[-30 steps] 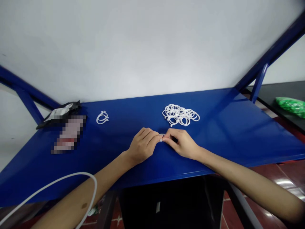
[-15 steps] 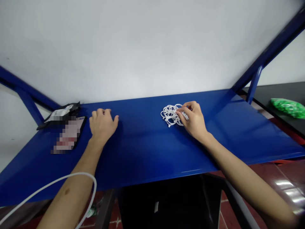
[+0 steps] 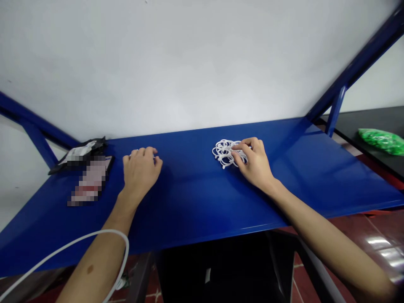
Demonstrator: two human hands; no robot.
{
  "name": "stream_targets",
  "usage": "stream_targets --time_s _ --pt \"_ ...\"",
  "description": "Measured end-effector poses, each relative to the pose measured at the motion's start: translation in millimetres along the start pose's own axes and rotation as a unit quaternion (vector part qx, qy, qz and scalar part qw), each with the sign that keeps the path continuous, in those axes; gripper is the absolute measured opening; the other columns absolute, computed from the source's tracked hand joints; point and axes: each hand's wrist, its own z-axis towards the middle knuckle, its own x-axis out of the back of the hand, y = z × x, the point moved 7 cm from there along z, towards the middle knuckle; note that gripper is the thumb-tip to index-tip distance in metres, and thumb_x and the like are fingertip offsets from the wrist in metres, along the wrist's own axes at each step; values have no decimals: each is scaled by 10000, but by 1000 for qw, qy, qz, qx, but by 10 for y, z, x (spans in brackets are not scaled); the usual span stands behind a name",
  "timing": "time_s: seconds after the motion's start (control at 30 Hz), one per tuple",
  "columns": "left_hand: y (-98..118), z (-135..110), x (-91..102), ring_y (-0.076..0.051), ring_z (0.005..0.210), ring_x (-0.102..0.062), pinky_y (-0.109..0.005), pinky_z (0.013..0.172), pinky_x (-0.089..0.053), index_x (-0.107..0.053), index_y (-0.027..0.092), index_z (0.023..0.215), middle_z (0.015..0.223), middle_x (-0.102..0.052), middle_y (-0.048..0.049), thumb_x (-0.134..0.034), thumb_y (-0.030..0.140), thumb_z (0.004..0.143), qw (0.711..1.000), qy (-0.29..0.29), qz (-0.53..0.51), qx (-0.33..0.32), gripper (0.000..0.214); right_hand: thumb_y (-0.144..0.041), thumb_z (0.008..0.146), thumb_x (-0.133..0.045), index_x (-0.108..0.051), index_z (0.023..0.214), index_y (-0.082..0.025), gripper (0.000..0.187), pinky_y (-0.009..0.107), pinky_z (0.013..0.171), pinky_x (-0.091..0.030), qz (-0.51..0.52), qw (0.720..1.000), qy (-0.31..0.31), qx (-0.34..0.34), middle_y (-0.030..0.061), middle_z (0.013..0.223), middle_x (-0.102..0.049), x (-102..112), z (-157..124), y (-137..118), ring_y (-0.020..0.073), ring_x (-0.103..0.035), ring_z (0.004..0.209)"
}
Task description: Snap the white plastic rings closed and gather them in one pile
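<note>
A small pile of thin white cord loops (image 3: 223,148), some with little knobs at their ends, lies on the blue tabletop (image 3: 195,189). At the pile's right side is my right hand (image 3: 254,162), thumb and forefinger pinched at the loops; the hand covers part of the pile. My left hand (image 3: 142,168) is palm down over the table, well left of the pile, with its fingers curled. Slivers of white show beside its fingertips, but what is under them is hidden.
Left of my left hand lie a phone-like object (image 3: 91,181), blurred out, and a black plastic packet (image 3: 82,153). A white cable (image 3: 63,244) crosses my left forearm. Blue braces (image 3: 336,111) flank the table. A green bag (image 3: 381,141) rests on a black surface at right.
My left hand has shifted slightly right, its fingers more curled, and white slivers now show at its fingertips. The right hand stays at the loops, its fingers slightly lower.
</note>
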Motion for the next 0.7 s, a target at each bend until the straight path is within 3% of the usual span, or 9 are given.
stream_targets --time_s 0.07,0.13,0.23,0.3,0.37,0.5,0.6,0.7 --pt "251 -27 108 -272 870 -630 -452 831 -457 -602 199 998 916 -678 -93 -513 225 880 992 28 -119 -29 150 -272 983 -572 -686 1100 -244 167 507 887 -511 28 999 -20 21 114 1068 -606 -19 -40 -152 291 -570 1018" --pt "531 -103 143 -202 796 -628 -387 808 -487 -591 208 986 869 -662 -34 -528 198 864 962 12 -260 -83 138 -272 988 -567 -660 1163 -246 200 507 923 -519 74 993 -68 59 117 1125 -618 -81 -98 -346 291 -589 1081" --pt "911 -284 96 -136 728 -616 -290 713 -511 -574 210 1039 852 -650 6 -551 211 888 884 -84 -432 -155 153 -293 1010 -541 -601 1263 -221 269 468 965 -534 157 967 -163 115 139 1280 -597 -211 -213 -603 269 -595 1175" --pt "1060 -393 38 -117 714 -612 -257 678 -513 -562 211 1052 854 -645 12 -576 237 914 832 -149 -507 -169 142 -297 1030 -510 -587 1245 -201 249 423 929 -554 213 946 -215 118 139 1278 -615 -290 -274 -677 238 -630 1122" --pt "1100 -444 -25 -114 734 -624 -249 677 -521 -555 211 1052 866 -650 4 -597 270 939 795 -184 -558 -149 134 -296 1036 -503 -599 1163 -193 189 371 846 -568 261 929 -247 86 107 1139 -674 -354 -299 -665 198 -670 970" --pt "1056 -420 -103 -140 807 -690 -273 718 -569 -555 204 1090 932 -695 -40 -632 338 955 746 -192 -630 -97 206 -298 1009 -565 -623 1024 -193 121 287 693 -529 314 916 -251 -3 27 867 -685 -401 -276 -553 144 -643 738" --pt "1029 -375 -132 -152 809 -721 -284 729 -598 -591 191 1083 942 -730 -54 -668 356 934 733 -185 -652 -64 235 -290 1000 -576 -636 1012 -183 123 264 661 -499 323 918 -226 -37 29 860 -695 -378 -248 -509 135 -630 724" --pt "1011 -358 -153 -138 737 -721 -270 703 -607 -642 180 986 898 -751 -38 -685 351 920 739 -179 -649 -27 188 -290 995 -582 -643 1031 -178 131 248 623 -479 321 920 -221 -48 30 857 -703 -383 -253 -498 130 -627 707"
